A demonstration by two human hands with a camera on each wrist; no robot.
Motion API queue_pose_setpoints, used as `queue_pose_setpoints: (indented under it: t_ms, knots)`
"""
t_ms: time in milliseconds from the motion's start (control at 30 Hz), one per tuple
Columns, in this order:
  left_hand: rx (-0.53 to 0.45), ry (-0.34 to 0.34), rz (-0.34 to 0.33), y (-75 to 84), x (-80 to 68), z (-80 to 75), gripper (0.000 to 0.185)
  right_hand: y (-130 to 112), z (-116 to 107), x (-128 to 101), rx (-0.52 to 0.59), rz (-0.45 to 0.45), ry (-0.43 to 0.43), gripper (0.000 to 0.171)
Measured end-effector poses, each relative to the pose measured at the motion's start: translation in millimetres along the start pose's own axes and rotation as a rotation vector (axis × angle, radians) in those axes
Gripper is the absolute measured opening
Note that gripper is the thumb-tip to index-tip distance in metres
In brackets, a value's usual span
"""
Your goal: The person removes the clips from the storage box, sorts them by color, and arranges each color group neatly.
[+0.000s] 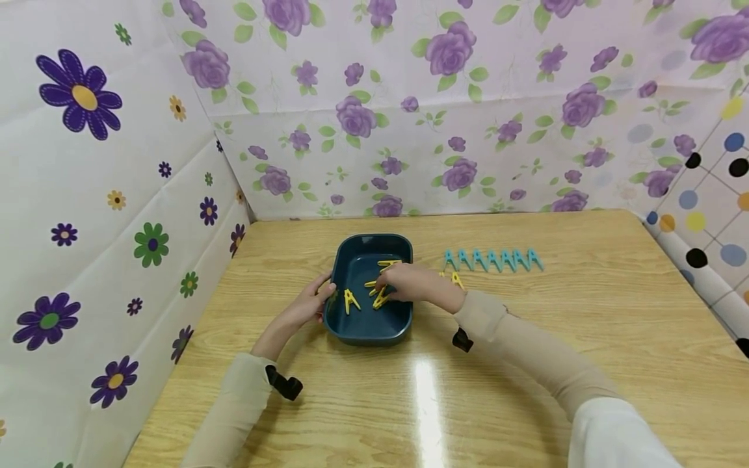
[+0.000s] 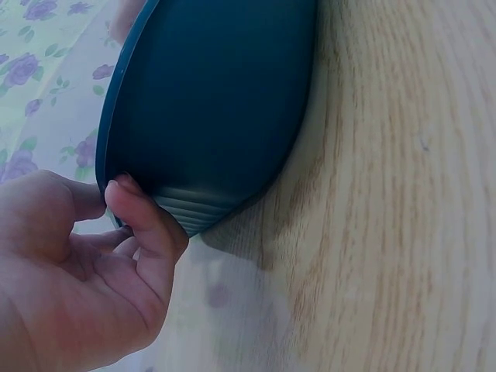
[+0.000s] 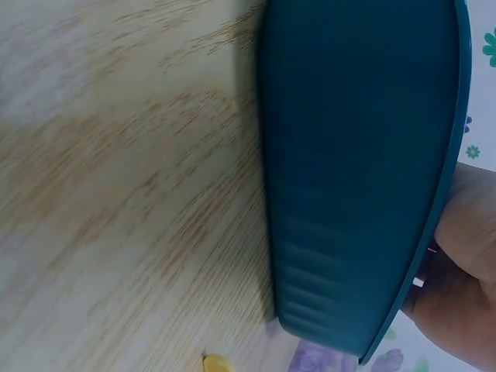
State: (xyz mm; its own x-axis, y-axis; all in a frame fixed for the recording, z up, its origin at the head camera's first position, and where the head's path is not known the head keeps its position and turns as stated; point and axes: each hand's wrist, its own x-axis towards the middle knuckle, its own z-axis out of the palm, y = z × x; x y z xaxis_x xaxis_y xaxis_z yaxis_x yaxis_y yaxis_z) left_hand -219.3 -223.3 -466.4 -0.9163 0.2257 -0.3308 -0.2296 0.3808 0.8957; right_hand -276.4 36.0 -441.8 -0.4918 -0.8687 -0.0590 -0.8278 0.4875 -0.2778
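A dark teal plastic bin (image 1: 368, 335) stands on the wooden table, with several yellow clothespins inside. My left hand (image 1: 307, 304) grips its left rim, thumb on top and fingers curled against the outer wall, as the left wrist view (image 2: 101, 271) shows. Over the right rim reaches my right hand (image 1: 404, 283), fingers bent down into the bin. A yellow clothespin (image 1: 380, 299) is right at those fingertips; whether they pinch it I cannot tell. One yellow clothespin (image 1: 351, 301) lies apart on the left of the bin floor. In the right wrist view, the bin wall (image 3: 356, 170) hides the fingertips.
Several light-blue clothespins (image 1: 493, 260) stand in a neat row on the table (image 1: 503, 364), right of the bin. A yellow clothespin (image 1: 457, 280) lies below the row, partly behind my right forearm. Flower-patterned sheeting (image 1: 351, 169) borders the table's back and left.
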Motion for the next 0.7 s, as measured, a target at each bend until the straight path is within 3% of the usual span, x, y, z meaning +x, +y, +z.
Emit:
queue_pose_setpoints:
  t_ms: [700]
  knots:
    - [0.009, -0.004, 0.016, 0.0, -0.3, -1.0, 0.057, -5.8, 6.2, 17.3, -0.124, 0.154, -0.086, 0.011]
